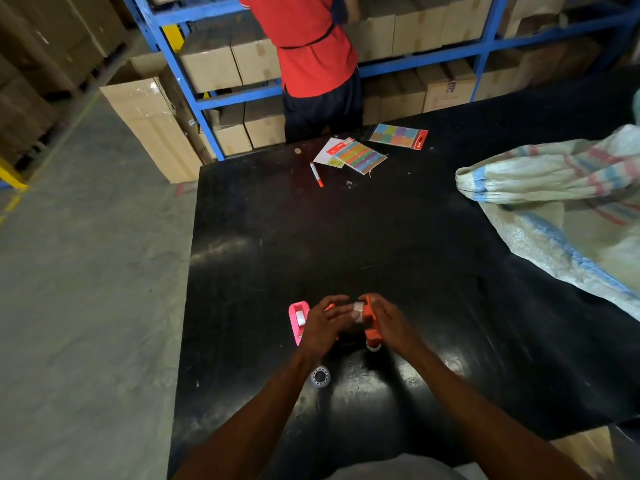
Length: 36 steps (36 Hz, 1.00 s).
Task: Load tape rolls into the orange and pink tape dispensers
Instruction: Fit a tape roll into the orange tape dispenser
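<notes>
Both hands meet near the front middle of the black worktop (346, 237). The right hand (391, 323) has its fingers closed around the orange tape dispenser (372, 327), gripping its body from the right side. The left hand (323, 323) curls its fingers over a small whitish tape roll (358, 311), which sits at the top of the orange dispenser; whether the roll is fully seated inside cannot be told.

Just left of the left hand the pink tape dispenser (298, 320) lies on the worktop with a white roll showing in it. 2 more clear tape rolls rest on the worktop: 1 beneath the left wrist (320, 376) and 1 touching the near end of the orange dispenser (374, 347).

At the far edge lie a red-capped marker (316, 174), a pack of coloured sticky strips (360, 156) over a white card, and a second coloured pack (398, 136). A woven sack (561, 188) covers the right side. Beyond the worktop a person in a red shirt (308, 43) stands at blue shelving (180, 64) filled with cardboard boxes.
</notes>
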Available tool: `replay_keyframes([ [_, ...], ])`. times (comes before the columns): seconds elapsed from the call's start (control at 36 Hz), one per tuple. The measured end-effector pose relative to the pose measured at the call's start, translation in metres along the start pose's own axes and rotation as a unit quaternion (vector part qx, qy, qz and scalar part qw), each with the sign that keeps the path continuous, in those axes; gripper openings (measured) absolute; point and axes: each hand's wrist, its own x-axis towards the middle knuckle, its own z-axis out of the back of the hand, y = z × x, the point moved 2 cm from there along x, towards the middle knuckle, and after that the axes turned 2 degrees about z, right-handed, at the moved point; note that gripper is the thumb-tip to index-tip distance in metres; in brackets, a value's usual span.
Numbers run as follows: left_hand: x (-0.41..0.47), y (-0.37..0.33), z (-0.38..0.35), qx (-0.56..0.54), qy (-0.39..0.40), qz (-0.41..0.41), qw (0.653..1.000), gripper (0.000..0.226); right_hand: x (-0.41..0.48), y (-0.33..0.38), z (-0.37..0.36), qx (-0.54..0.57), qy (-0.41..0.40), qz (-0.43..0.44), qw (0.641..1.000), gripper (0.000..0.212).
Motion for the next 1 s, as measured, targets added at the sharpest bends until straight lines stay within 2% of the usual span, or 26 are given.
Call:
replay_keyframes([
  [0.08, 0.002, 0.001, 0.0, -0.015, 0.005, 0.011, 1.0, 0.044, -0.001, 0.002, 0.001, -0.01, 0.005, -0.005, 1.0, 0.034],
  [0.22, 0.003, 0.0, -0.005, -0.002, 0.004, 0.016, 1.0, 0.042, 0.002, -0.005, -0.002, -0.016, 0.003, -0.013, 1.0, 0.038],
  [0.31, 0.007, 0.003, -0.011, 0.004, 0.0, 0.007, 1.0, 0.038, 0.005, -0.003, -0.007, -0.009, 0.025, -0.008, 1.0, 0.032],
  [0.53, 0.02, 0.002, -0.006, 0.009, -0.014, 0.009, 1.0, 0.028, 0.012, -0.003, -0.005, -0.005, 0.04, -0.012, 0.999, 0.034],
  [0.61, 0.039, 0.012, 0.002, 0.021, -0.085, 0.038, 0.995, 0.013, 0.016, -0.005, -0.003, -0.009, 0.025, -0.015, 1.0, 0.031],
  [0.69, 0.055, 0.031, 0.02, 0.226, -0.2, 0.035, 0.953, 0.017, 0.018, -0.006, 0.0, -0.001, 0.029, -0.03, 0.999, 0.031],
  [0.78, 0.063, 0.046, 0.024, 0.385, -0.198, 0.036, 0.9, 0.029, 0.019, -0.004, 0.002, 0.008, 0.038, -0.038, 0.999, 0.031],
  [1.0, 0.091, 0.072, 0.013, 0.515, -0.164, 0.115, 0.833, 0.035, 0.022, -0.004, 0.01, 0.033, 0.048, -0.053, 0.997, 0.031],
])
